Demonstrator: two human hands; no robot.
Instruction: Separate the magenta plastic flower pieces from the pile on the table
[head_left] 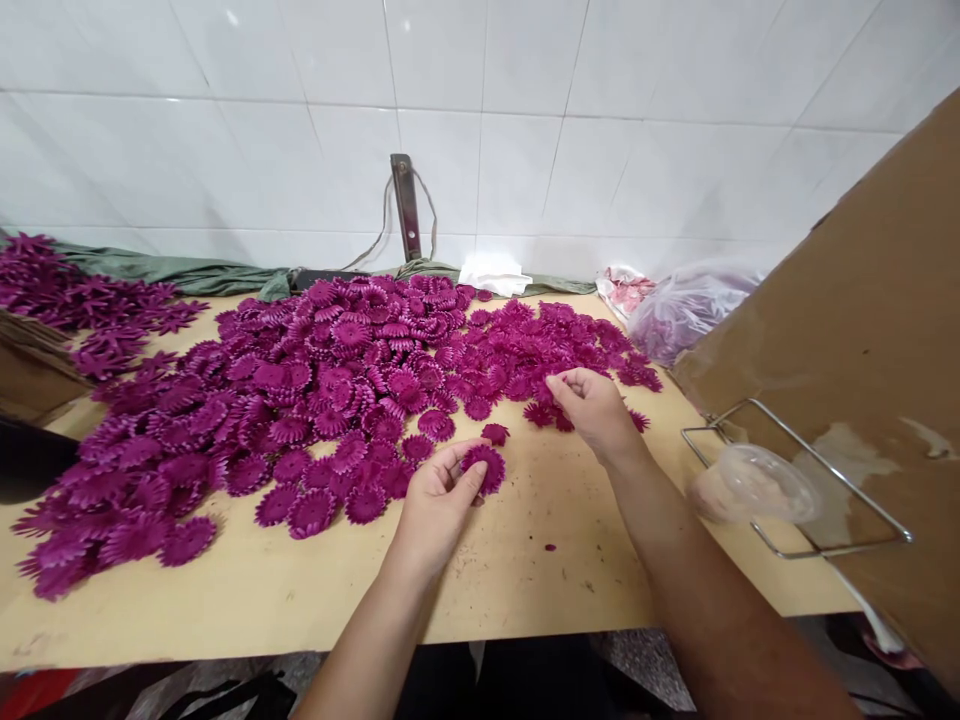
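A wide heap of purple fabric flower petals (pixel 315 400) covers the wooden table (pixel 525 580). My left hand (pixel 439 495) is near the table's middle and pinches one round purple petal piece (pixel 486 466) between thumb and fingers. My right hand (pixel 592 405) reaches into a smaller pile of purple petals (pixel 540 350) to the right, its fingers curled and pinching at a piece there; what it grips is too small to make out. A single loose petal (pixel 495 433) lies between the two hands.
A cardboard box (pixel 862 330) stands at the right with a wire rack (pixel 795 480) and a clear plastic lid (pixel 757 485). Plastic bags (pixel 682 305) sit behind it. More purple star-shaped pieces (pixel 82 300) fill a box at the far left. A white tiled wall is behind.
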